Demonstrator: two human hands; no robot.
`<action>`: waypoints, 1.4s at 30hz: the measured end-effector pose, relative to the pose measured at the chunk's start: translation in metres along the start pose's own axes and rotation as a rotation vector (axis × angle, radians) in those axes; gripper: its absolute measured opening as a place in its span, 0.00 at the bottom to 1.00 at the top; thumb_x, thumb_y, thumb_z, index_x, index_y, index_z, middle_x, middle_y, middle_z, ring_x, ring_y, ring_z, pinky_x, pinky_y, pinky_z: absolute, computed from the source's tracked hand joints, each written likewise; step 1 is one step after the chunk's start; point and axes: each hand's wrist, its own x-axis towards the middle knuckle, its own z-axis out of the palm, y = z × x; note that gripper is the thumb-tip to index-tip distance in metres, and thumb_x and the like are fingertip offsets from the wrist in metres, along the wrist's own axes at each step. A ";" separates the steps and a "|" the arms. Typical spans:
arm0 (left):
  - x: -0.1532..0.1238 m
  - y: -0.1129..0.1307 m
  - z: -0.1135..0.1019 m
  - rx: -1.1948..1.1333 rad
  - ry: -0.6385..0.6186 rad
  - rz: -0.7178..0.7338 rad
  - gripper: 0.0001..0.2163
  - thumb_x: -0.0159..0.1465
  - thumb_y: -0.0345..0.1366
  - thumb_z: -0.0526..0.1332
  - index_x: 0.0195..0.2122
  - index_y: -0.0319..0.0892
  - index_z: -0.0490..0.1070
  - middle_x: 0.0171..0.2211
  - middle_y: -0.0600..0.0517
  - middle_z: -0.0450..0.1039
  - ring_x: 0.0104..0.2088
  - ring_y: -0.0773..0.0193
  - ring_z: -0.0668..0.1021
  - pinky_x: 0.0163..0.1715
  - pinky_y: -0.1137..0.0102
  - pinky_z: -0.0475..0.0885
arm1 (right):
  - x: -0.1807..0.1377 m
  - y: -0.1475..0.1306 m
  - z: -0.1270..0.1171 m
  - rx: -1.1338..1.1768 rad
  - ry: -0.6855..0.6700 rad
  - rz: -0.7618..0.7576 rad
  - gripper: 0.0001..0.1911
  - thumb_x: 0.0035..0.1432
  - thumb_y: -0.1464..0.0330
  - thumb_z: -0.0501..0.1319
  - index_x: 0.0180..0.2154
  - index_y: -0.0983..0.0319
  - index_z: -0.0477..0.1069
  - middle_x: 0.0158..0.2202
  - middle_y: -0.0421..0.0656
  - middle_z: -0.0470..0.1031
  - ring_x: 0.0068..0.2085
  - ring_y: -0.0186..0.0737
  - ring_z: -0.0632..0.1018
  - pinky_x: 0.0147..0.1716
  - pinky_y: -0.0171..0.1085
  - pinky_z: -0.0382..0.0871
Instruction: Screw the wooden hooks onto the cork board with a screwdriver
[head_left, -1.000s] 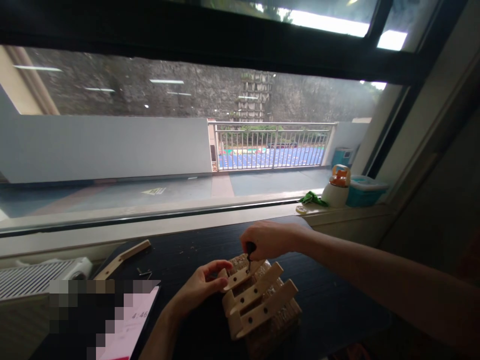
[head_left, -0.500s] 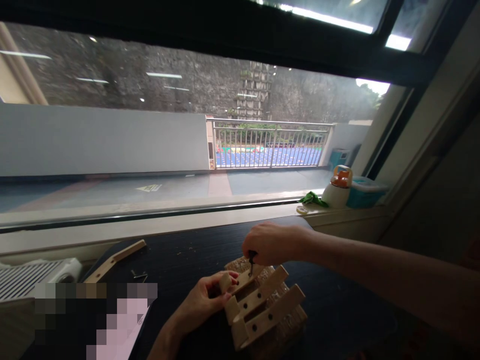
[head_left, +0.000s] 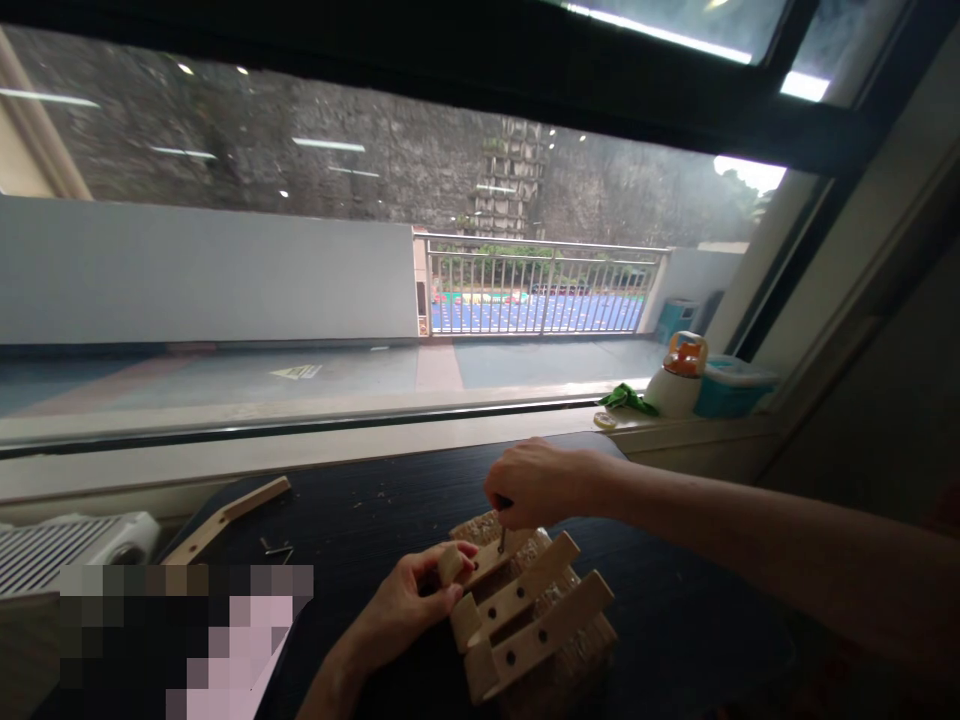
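A small wooden assembly [head_left: 525, 610] of light slats on a rough woven block stands on the dark table [head_left: 360, 520]. My left hand [head_left: 409, 605] is closed around the left end of its top slat. My right hand [head_left: 529, 485] is closed on a small dark-handled tool [head_left: 501, 535], a screwdriver by its look, whose tip points down into that same slat. The tool's handle is mostly hidden inside my fist.
A loose wooden slat [head_left: 225, 520] and small metal pieces [head_left: 277, 548] lie at the table's left. A white ribbed appliance [head_left: 67, 550] sits at far left. On the windowsill are a white-and-orange container [head_left: 675, 380], a teal box [head_left: 731, 388] and green cloth [head_left: 626, 398].
My left hand slid from lying beside the slat to gripping its end. My right fist drew in over the tool, hiding more of the handle. The view shifted slightly.
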 end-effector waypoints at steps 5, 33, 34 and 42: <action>-0.001 0.000 0.002 -0.008 0.017 -0.004 0.15 0.56 0.41 0.63 0.41 0.38 0.72 0.46 0.46 0.72 0.44 0.54 0.73 0.43 0.69 0.67 | -0.004 -0.002 -0.005 -0.049 -0.045 -0.019 0.13 0.46 0.71 0.57 0.36 0.58 0.74 0.33 0.42 0.77 0.34 0.39 0.75 0.25 0.33 0.58; -0.001 0.000 0.001 0.035 0.032 0.040 0.12 0.57 0.39 0.62 0.39 0.38 0.72 0.48 0.45 0.71 0.46 0.52 0.72 0.45 0.66 0.67 | 0.000 -0.003 -0.006 -0.083 -0.010 -0.055 0.10 0.52 0.71 0.55 0.34 0.60 0.74 0.33 0.43 0.77 0.33 0.38 0.74 0.25 0.33 0.57; -0.001 -0.001 0.001 0.036 0.030 0.041 0.12 0.58 0.39 0.62 0.40 0.38 0.72 0.48 0.45 0.71 0.46 0.52 0.72 0.45 0.66 0.67 | 0.000 -0.002 -0.005 -0.076 -0.001 -0.049 0.10 0.52 0.71 0.55 0.34 0.60 0.75 0.32 0.43 0.77 0.32 0.37 0.74 0.25 0.33 0.57; -0.001 0.000 0.001 0.067 0.034 0.051 0.11 0.58 0.39 0.62 0.39 0.38 0.72 0.47 0.45 0.71 0.49 0.51 0.71 0.48 0.66 0.66 | 0.000 -0.003 -0.001 -0.044 0.010 -0.075 0.12 0.51 0.72 0.54 0.33 0.62 0.76 0.31 0.45 0.77 0.31 0.37 0.74 0.25 0.34 0.57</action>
